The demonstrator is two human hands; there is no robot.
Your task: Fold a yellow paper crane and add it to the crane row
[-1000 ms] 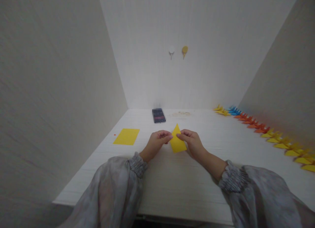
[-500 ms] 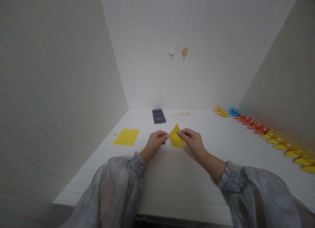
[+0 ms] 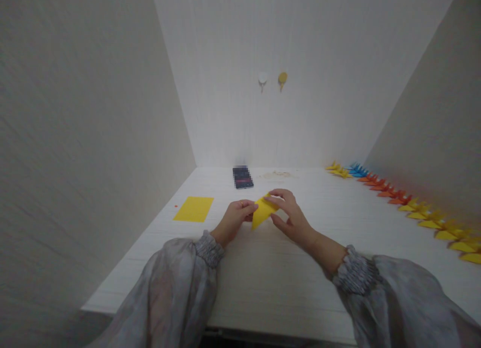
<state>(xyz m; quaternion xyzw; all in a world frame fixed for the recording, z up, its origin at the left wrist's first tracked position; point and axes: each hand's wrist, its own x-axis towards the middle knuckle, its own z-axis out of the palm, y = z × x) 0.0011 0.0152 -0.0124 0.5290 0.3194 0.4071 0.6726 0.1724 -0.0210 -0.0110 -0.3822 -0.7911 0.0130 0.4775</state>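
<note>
A folded piece of yellow origami paper [image 3: 262,211] is held up over the middle of the white table, one pointed corner hanging down. My left hand [image 3: 237,216] pinches its left edge between thumb and fingers. On the other side, my right hand [image 3: 291,215] has its thumb apart from its fingers, and the fingertips lie against the paper's upper right part. Flat on the table to the left is a yellow paper sheet [image 3: 194,209].
A phone [image 3: 243,178] with a blurred screen lies near the back wall. Along the right wall runs a row of folded paper cranes, with yellow ones [image 3: 436,222], orange-red ones [image 3: 387,190] and blue ones [image 3: 356,169]. Two hooks [image 3: 282,78] are on the back wall.
The folded paper has turned and shifted left into my left hand's pinch. My right hand has loosened its pinch and spread its thumb from its fingers.
</note>
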